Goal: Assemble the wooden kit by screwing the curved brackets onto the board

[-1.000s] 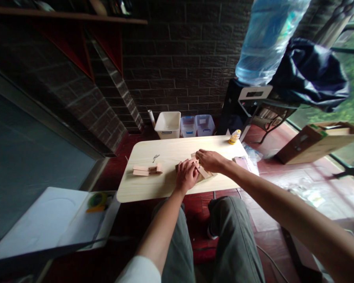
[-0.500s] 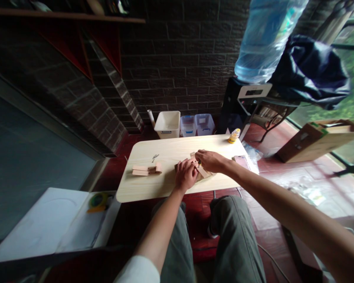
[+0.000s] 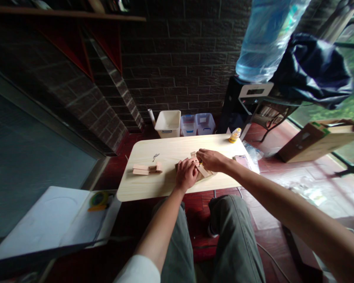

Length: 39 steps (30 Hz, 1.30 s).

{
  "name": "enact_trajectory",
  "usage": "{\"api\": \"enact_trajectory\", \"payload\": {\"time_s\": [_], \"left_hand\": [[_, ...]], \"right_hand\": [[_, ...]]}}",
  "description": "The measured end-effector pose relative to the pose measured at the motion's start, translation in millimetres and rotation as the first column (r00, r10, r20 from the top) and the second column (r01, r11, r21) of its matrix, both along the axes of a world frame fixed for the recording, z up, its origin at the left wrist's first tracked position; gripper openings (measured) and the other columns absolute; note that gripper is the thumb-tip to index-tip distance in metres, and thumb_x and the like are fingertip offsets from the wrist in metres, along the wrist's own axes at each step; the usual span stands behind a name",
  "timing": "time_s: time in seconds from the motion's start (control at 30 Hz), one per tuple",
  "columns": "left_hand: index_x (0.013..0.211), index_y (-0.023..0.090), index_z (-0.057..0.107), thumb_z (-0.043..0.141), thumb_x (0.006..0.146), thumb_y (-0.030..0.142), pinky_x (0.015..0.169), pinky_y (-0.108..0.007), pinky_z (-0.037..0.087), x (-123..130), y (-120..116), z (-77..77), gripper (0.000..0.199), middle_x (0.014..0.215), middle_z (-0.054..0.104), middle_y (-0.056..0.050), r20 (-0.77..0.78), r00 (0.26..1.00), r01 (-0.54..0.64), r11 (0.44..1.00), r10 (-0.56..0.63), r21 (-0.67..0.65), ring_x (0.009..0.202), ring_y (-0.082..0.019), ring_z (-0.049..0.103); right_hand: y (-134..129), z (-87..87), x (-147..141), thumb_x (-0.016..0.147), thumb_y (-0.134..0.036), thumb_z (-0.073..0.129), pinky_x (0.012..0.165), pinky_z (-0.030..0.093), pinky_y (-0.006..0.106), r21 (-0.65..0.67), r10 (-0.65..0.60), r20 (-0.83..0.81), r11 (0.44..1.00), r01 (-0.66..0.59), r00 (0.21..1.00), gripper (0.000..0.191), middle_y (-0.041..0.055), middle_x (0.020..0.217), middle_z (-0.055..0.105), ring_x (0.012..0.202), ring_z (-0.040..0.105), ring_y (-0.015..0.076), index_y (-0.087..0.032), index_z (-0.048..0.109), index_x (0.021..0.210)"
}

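Observation:
On the pale wooden table (image 3: pixel 165 149), my left hand (image 3: pixel 186 174) presses down on a wooden assembly (image 3: pixel 205 172) with its fingers bent over it. My right hand (image 3: pixel 210 159) is closed at the top of the same assembly, its fingers pinched around something too small to make out, with a bit of yellow just below them. Further left lie joined wooden pieces (image 3: pixel 146 169). Small dark metal parts (image 3: pixel 155 157) rest behind those pieces.
A yellow-capped bottle (image 3: pixel 235 135) stands at the table's back right corner, with a phone (image 3: pixel 241 160) near the right edge. Behind the table are a white bin (image 3: pixel 168 124) and two clear bins (image 3: pixel 205 124). An open white case (image 3: pixel 41 220) lies at left.
My right hand has shifted very slightly at the assembly. My left hand stays in place, and the view has tilted a little.

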<state>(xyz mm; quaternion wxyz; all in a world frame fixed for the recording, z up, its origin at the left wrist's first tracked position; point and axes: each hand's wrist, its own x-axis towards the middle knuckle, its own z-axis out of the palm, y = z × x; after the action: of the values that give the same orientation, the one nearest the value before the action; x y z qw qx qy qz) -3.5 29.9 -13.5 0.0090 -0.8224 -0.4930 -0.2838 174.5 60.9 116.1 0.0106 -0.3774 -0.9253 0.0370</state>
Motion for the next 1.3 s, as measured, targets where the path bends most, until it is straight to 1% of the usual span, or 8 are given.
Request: {"api": "enact_trajectory", "payload": {"time_s": [0.27, 0.47, 0.63, 0.7, 0.83, 0.93, 1.13, 1.3], "left_hand": [[0.117, 0.029, 0.061, 0.054, 0.091, 0.021, 0.118, -0.054, 0.031, 0, 0, -0.2, 0.029, 0.141, 0.059, -0.004, 0.003, 1.000, -0.003, 1.000, 0.003, 0.009, 0.137, -0.029, 0.047], [0.119, 0.029, 0.061, 0.055, 0.091, 0.020, 0.119, -0.054, 0.030, 0, 0, -0.1, 0.030, 0.140, 0.060, -0.005, 0.001, 1.000, -0.012, 1.000, 0.012, 0.010, 0.137, -0.029, 0.047], [0.120, 0.029, 0.060, 0.055, 0.092, 0.021, 0.119, -0.054, 0.031, 0, 0, -0.6, 0.030, 0.140, 0.060, -0.005, 0.003, 1.000, -0.013, 1.000, 0.012, 0.007, 0.137, -0.030, 0.047], [0.120, 0.028, 0.060, 0.055, 0.092, 0.021, 0.119, -0.054, 0.031, 0, 1, -1.1, 0.030, 0.139, 0.060, -0.005, 0.001, 1.000, -0.012, 1.000, 0.012, 0.009, 0.137, -0.029, 0.048], [0.119, 0.028, 0.060, 0.054, 0.092, 0.022, 0.119, -0.053, 0.031, -1, 1, -2.0, 0.028, 0.142, 0.059, -0.004, -0.012, 1.000, -0.006, 1.000, 0.006, 0.011, 0.138, -0.029, 0.047], [0.119, 0.028, 0.061, 0.054, 0.092, 0.022, 0.118, -0.053, 0.032, -1, 1, -2.5, 0.028, 0.142, 0.059, -0.004, -0.016, 1.000, -0.008, 1.000, 0.008, 0.015, 0.138, -0.029, 0.047], [0.119, 0.028, 0.060, 0.054, 0.092, 0.022, 0.118, -0.053, 0.032, -1, 2, -3.1, 0.028, 0.141, 0.059, -0.004, -0.010, 1.000, -0.009, 1.000, 0.009, 0.017, 0.137, -0.029, 0.048], [0.120, 0.028, 0.060, 0.054, 0.092, 0.022, 0.118, -0.053, 0.031, -1, 1, -3.7, 0.030, 0.142, 0.058, -0.004, -0.014, 1.000, -0.007, 1.000, 0.007, 0.018, 0.137, -0.030, 0.047]], "right_hand": [[0, -0.9, 0, 0.094, -0.007, 0.047, 0.088, 0.049, 0.031, -0.007, 0.005, -0.044, 1.000, -0.005, 0.999, 0.025, 0.0138, 0.107, 0.064, 0.095, 0.060, 0.0213, -0.008, 0.063, 0.113], [0, -1.9, -1, 0.092, -0.005, 0.048, 0.090, 0.048, 0.032, -0.009, 0.034, -0.025, 0.999, -0.034, 0.999, 0.024, 0.0142, 0.106, 0.064, 0.098, 0.060, 0.0228, -0.008, 0.064, 0.110], [1, -5.2, 1, 0.093, -0.005, 0.046, 0.093, 0.047, 0.032, 0.005, 0.047, -0.049, 0.999, -0.047, 0.998, 0.024, 0.0143, 0.105, 0.064, 0.102, 0.060, 0.0231, -0.008, 0.063, 0.110], [2, -7.9, 1, 0.091, -0.004, 0.048, 0.092, 0.047, 0.032, -0.006, 0.036, -0.049, 0.999, -0.036, 0.998, 0.025, 0.0146, 0.108, 0.064, 0.102, 0.061, 0.0227, -0.009, 0.061, 0.112], [3, -11.5, 0, 0.091, -0.006, 0.050, 0.085, 0.047, 0.031, -0.047, -0.029, -0.046, 0.999, 0.027, 0.999, 0.030, 0.0153, 0.113, 0.065, 0.098, 0.063, 0.0218, -0.010, 0.055, 0.121], [2, -9.7, -2, 0.093, -0.007, 0.047, 0.081, 0.047, 0.031, -0.036, -0.054, -0.028, 0.998, 0.053, 0.998, 0.028, 0.0154, 0.112, 0.066, 0.096, 0.064, 0.0222, -0.010, 0.055, 0.120], [2, -2.3, -4, 0.096, -0.010, 0.047, 0.083, 0.049, 0.031, -0.027, -0.045, 0.054, 0.999, 0.047, 0.998, 0.026, 0.0181, 0.114, 0.067, 0.099, 0.065, 0.0233, -0.009, 0.060, 0.118], [2, -1.4, -5, 0.096, -0.010, 0.048, 0.084, 0.050, 0.031, -0.024, -0.095, 0.105, 0.995, 0.098, 0.990, 0.028, 0.0179, 0.116, 0.068, 0.100, 0.067, 0.0236, -0.010, 0.058, 0.122]]}}
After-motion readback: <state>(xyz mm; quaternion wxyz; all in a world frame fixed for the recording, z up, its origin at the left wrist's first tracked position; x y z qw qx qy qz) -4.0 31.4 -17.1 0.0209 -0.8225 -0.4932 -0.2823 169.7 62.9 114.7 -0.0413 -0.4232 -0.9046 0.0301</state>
